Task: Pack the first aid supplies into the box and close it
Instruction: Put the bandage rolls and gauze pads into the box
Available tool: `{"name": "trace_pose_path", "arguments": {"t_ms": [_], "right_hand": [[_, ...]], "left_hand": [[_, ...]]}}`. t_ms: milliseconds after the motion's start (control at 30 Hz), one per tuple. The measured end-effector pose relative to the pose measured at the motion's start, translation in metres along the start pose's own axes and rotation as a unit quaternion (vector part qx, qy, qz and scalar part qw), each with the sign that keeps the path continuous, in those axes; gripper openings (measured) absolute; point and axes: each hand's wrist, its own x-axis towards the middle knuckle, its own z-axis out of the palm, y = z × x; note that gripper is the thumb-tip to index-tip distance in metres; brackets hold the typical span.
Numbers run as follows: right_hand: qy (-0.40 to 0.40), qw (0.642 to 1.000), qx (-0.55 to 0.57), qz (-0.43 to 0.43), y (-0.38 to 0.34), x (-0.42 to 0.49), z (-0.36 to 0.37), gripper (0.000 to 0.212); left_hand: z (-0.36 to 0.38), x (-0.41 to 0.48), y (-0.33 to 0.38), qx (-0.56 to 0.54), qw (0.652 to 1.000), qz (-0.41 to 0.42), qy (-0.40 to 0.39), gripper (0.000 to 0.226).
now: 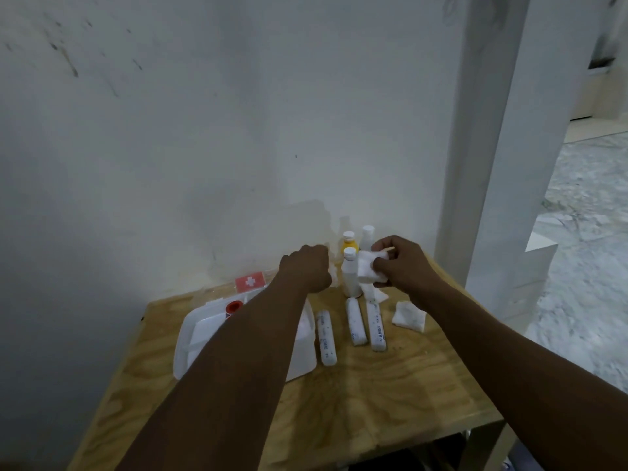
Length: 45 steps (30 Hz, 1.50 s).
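Note:
A white first aid box (pixel 190 348) lies open on the wooden table (pixel 390 396), its lid with a red cross label (pixel 250 282) leaning back toward the wall. A red-capped item (pixel 233 307) sits inside. My forearm hides much of the box. My left hand (pixel 307 271) is closed on a bit of white gauze beside the bottles. My right hand (pixel 402 263) holds a folded white gauze pad (pixel 368 270) above the table. Three wrapped bandage rolls (pixel 355 322) lie side by side right of the box. A gauze pad (pixel 409 316) lies further right.
A white bottle (pixel 350 277), a yellow bottle (pixel 349 244) and a clear bottle (pixel 367 236) stand at the back against the white wall. A white pillar (pixel 482 164) rises right of the table. The table's right edge drops to a speckled floor (pixel 584 232).

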Motion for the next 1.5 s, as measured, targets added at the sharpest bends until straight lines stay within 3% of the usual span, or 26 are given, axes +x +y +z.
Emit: {"name": "trace_pose_path", "arguments": {"t_ms": [200, 300, 500, 667, 900, 1000, 1233, 1500], "right_hand": [[0.008, 0.999, 0.035, -0.023, -0.035, -0.002, 0.032, 0.021], [-0.010, 0.999, 0.009, -0.042, -0.053, -0.011, 0.063, 0.021], [-0.143, 0.989, -0.030, -0.036, -0.073, -0.049, 0.139, 0.017], [-0.212, 0.966, -0.128, -0.072, -0.072, -0.080, 0.193, 0.016], [-0.237, 0.910, -0.294, -0.172, -0.056, -0.096, 0.218, 0.015], [-0.219, 0.894, -0.336, -0.200, -0.047, -0.099, 0.218, 0.019], [-0.154, 0.892, -0.356, -0.231, -0.032, -0.102, 0.218, 0.021], [-0.164, 0.891, -0.329, -0.266, -0.029, -0.101, 0.215, 0.017]], "left_hand": [[-0.049, -0.026, -0.044, -0.233, 0.965, 0.006, 0.118, 0.016], [-0.068, -0.052, -0.077, -0.318, 0.941, -0.023, 0.114, 0.012], [-0.074, -0.116, -0.155, -0.423, 0.891, -0.122, 0.110, 0.031], [-0.067, -0.155, -0.198, -0.469, 0.856, -0.167, 0.138, 0.022], [-0.046, -0.162, -0.206, -0.478, 0.856, -0.169, 0.100, 0.012], [-0.036, -0.157, -0.203, -0.442, 0.878, -0.155, 0.099, 0.011], [-0.014, -0.149, -0.194, -0.290, 0.938, -0.138, 0.127, 0.014], [-0.004, -0.149, -0.182, -0.185, 0.950, -0.112, 0.225, 0.028]]}}
